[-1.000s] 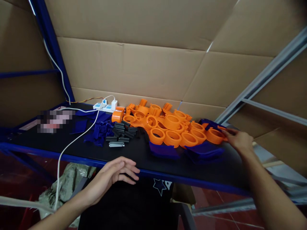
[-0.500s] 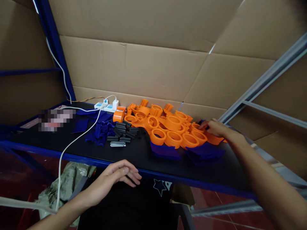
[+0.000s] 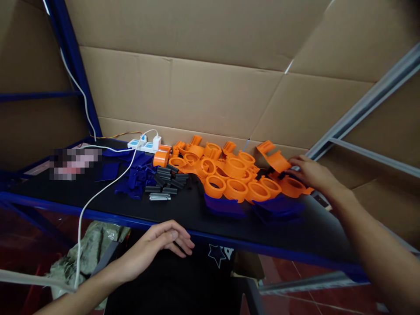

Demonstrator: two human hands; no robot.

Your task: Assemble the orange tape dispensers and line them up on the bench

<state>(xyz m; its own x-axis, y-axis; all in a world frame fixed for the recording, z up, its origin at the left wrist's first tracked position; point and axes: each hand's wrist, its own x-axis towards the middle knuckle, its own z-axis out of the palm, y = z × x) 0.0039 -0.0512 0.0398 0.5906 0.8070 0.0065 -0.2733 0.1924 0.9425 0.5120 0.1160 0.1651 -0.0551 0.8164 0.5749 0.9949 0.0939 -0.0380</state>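
At the right end of the shelf, my right hand [image 3: 310, 173] is closed on the edge of an orange plastic part [image 3: 278, 162], a curved piece with a slotted arm. This part is tilted up above the others. Its gripped edge is partly hidden by my fingers. To its left lies a pile of orange ring-shaped parts [image 3: 236, 189], with one more orange piece [image 3: 293, 186] just below my hand. My left hand [image 3: 170, 238] hovers at the front edge, fingers loosely apart and holding nothing. Dark blue flat pieces [image 3: 225, 206] lie before the rings.
Short dark grey tubes [image 3: 164, 179] and small blue parts [image 3: 136, 179] lie left of the rings. A white power strip [image 3: 149, 145] stands behind them, its white cable [image 3: 110, 189] hanging over the front edge. Cardboard [image 3: 197, 96] walls the back; a metal bar [image 3: 364, 100] slants at right.
My right hand has moved right and raised an orange part out of the pile, tilting it up. My left hand has stayed almost where it was.
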